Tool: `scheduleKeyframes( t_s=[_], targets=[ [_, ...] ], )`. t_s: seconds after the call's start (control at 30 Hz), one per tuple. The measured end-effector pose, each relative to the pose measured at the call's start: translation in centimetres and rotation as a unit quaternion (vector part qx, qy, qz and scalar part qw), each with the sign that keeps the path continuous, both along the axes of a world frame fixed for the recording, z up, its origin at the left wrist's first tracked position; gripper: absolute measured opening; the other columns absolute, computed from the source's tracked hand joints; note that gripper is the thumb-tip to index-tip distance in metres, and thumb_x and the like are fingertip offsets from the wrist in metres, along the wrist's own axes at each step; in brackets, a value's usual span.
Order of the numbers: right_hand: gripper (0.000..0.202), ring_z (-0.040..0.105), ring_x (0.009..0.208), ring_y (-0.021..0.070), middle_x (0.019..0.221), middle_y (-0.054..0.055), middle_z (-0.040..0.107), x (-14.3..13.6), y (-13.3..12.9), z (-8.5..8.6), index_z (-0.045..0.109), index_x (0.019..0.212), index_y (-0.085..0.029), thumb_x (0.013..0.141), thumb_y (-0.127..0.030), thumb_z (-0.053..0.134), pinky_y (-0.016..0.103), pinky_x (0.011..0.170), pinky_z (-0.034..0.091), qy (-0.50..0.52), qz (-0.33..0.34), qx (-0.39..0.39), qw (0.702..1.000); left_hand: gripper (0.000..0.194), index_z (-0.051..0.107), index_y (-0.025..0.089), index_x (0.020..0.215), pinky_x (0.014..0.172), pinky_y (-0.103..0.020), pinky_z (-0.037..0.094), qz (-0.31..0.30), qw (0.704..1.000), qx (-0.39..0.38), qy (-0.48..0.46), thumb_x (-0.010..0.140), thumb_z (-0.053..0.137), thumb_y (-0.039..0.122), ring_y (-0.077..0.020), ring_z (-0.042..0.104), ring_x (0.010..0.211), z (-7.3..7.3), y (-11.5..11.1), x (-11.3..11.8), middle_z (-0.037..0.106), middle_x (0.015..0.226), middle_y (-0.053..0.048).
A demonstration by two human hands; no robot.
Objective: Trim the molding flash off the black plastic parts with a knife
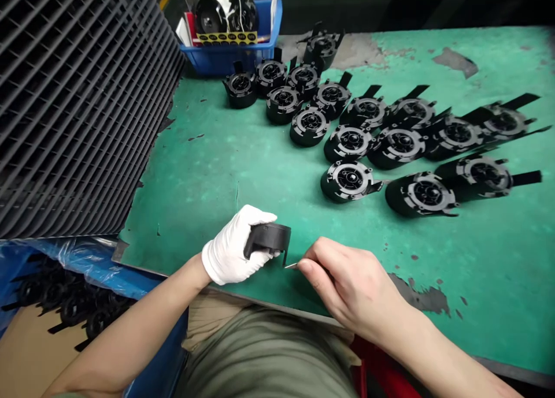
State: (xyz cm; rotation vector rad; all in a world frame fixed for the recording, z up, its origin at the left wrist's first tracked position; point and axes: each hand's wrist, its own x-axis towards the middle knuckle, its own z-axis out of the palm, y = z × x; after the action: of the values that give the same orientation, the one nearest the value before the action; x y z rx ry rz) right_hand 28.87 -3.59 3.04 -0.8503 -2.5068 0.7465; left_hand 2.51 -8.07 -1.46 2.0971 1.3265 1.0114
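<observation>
My left hand, in a white glove, is closed around a round black plastic housing above the near part of the table. The housing is tilted, and a thin black strip points down from its right side. My bare right hand is closed in a pinch on a thin metal tool. Only its tip shows, at the lower end of the strip; its kind is hidden by my fingers. Beyond my hands stand several similar black housings, most with flat tabs sticking out.
The green table has worn patches. A blue bin with black parts stands at the back left. Dark slatted trays are stacked along the left. Below them, a blue-lined box holds more black parts.
</observation>
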Motion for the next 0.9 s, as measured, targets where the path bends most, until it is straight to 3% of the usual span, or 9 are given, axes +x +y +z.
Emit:
scheduleKeyframes(
  t_s=[0.13,0.23,0.33,0.67,0.9],
  targets=[
    [0.037,0.054,0.058,0.0123,0.077,-0.002,0.058,-0.6,0.8,-0.4,0.053,0.088,-0.022,0.112,-0.050,0.050,0.029,0.055,0.036,-0.045,-0.028,0.070,0.996,0.057,0.045,0.020,0.145,0.099,-0.045,0.062,0.003,1.000,0.000,0.002,0.095,0.070,0.032,-0.0276,0.069,0.113,0.0,-0.1,0.1,0.061,0.126,-0.013],
    [0.029,0.059,0.066,0.0137,0.086,0.000,0.063,-0.9,0.8,-0.6,0.057,0.100,-0.020,0.115,-0.041,0.043,0.029,0.060,0.038,-0.057,-0.012,0.074,0.996,0.057,0.045,0.020,0.145,0.100,-0.046,0.061,0.012,1.000,-0.010,0.008,0.094,0.070,0.030,-0.0284,0.069,0.115,0.1,-0.3,0.1,0.060,0.128,-0.013],
    [0.028,0.057,0.066,0.0143,0.084,-0.001,0.060,-1.0,0.4,-0.7,0.056,0.099,-0.021,0.116,-0.033,0.037,0.030,0.060,0.036,-0.083,0.005,0.065,0.994,0.058,0.044,0.020,0.145,0.100,-0.046,0.061,0.008,1.000,-0.007,0.008,0.094,0.070,0.029,-0.0285,0.069,0.115,0.2,-0.3,0.1,0.061,0.128,-0.013],
    [0.033,0.050,0.060,0.0140,0.075,-0.004,0.053,-1.8,0.0,-1.0,0.051,0.088,-0.023,0.116,-0.033,0.040,0.034,0.055,0.027,-0.095,-0.002,0.140,0.986,0.058,0.046,0.018,0.145,0.102,-0.043,0.060,0.006,1.000,-0.004,0.003,0.094,0.071,0.029,-0.0270,0.069,0.115,-0.1,-0.3,0.0,0.060,0.127,-0.013],
    [0.028,0.049,0.060,0.0152,0.074,-0.004,0.052,-1.7,-0.9,-0.3,0.051,0.087,-0.024,0.115,-0.028,0.045,0.035,0.057,0.026,-0.102,0.032,0.130,0.986,0.058,0.044,0.019,0.147,0.102,-0.042,0.060,0.003,1.000,0.010,0.007,0.095,0.071,0.029,-0.0269,0.069,0.116,-0.1,-0.1,0.1,0.060,0.128,-0.013]
  ],
)
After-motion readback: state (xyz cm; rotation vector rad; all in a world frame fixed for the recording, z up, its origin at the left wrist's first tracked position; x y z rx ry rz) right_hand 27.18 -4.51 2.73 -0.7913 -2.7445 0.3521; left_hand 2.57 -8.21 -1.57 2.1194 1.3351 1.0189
